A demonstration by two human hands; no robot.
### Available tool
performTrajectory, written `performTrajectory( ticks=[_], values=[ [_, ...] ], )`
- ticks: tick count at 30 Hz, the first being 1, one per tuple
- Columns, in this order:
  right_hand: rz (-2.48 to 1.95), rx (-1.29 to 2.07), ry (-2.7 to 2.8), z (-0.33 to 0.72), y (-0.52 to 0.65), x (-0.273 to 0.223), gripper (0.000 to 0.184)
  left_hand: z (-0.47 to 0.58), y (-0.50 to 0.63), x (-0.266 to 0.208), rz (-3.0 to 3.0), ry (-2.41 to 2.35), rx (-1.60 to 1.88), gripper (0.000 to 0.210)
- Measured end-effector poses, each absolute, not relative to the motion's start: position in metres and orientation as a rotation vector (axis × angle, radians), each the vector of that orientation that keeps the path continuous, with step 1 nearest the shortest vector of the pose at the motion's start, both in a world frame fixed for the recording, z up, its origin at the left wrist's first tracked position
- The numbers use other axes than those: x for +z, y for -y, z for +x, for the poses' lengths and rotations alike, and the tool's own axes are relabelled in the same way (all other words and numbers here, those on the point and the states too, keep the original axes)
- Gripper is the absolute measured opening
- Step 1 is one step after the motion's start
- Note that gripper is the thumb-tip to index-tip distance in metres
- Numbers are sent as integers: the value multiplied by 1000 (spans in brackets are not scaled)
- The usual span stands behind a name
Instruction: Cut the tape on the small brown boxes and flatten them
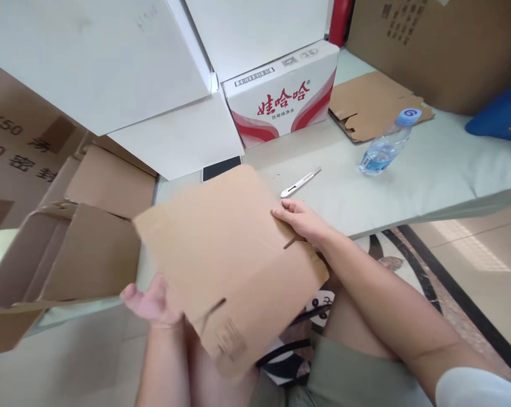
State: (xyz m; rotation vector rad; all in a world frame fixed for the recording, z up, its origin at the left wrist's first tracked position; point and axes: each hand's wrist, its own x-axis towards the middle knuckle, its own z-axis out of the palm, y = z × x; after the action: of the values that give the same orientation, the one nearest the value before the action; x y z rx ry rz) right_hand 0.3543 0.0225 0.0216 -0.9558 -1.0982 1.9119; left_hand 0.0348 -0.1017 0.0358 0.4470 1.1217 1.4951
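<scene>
A flat brown cardboard piece (225, 237) with slots cut in its edges and a small printed mark spans the space above my lap. My right hand (300, 220) grips its right edge, thumb on top and fingers curled around the side. At the left edge, my left hand (154, 299) is open, with the thumb stretched away from the board. Its other fingers are partly hidden by the cardboard, and I cannot tell how firmly they touch it. Just beyond my right hand, a white utility knife (300, 183) lies on the table.
A dark phone (221, 168) lies behind the cardboard on the pale table (340, 198). A water bottle (386, 144) stands to the right, near flat cardboard (369, 104). White boxes (170, 130) and a red-and-white carton (283, 99) line the back. Open brown boxes (98, 249) are at left.
</scene>
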Motion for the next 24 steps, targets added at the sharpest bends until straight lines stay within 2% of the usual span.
performTrajectory(
  ticks=[1, 2, 4, 9, 12, 15, 19, 21, 24],
  values=[
    [-975, 1852, 1082, 357, -25, 21, 38, 46, 93, 36, 466, -1152, 1463, 76],
    [-992, 1796, 1085, 361, -28, 21, 39, 58, 82, 36, 471, -1228, 1398, 71],
    [-1022, 1721, 1106, 372, -31, 25, 41, 77, 59, 36, 455, -1382, 1360, 53],
    [-1091, 1652, 1201, 400, -16, 45, 50, 105, 15, 26, 370, -1171, 1680, 20],
    [-1245, 1600, 1203, 403, 7, 52, 50, 125, 7, 18, 353, -1054, 1595, 23],
    [-1298, 1424, 972, 420, 23, 70, 51, 139, 4, 15, 341, -866, 1425, 33],
    [-1168, 979, 776, 484, 5, 132, 38, 138, 1, 19, 324, -740, 1348, 33],
    [-1169, 637, 656, 521, -21, 166, 30, 134, 0, 20, 315, -751, 1343, 30],
    [-1385, 339, 492, 565, -72, 196, 46, 131, 1, 21, 320, -751, 1304, 29]
  ],
)
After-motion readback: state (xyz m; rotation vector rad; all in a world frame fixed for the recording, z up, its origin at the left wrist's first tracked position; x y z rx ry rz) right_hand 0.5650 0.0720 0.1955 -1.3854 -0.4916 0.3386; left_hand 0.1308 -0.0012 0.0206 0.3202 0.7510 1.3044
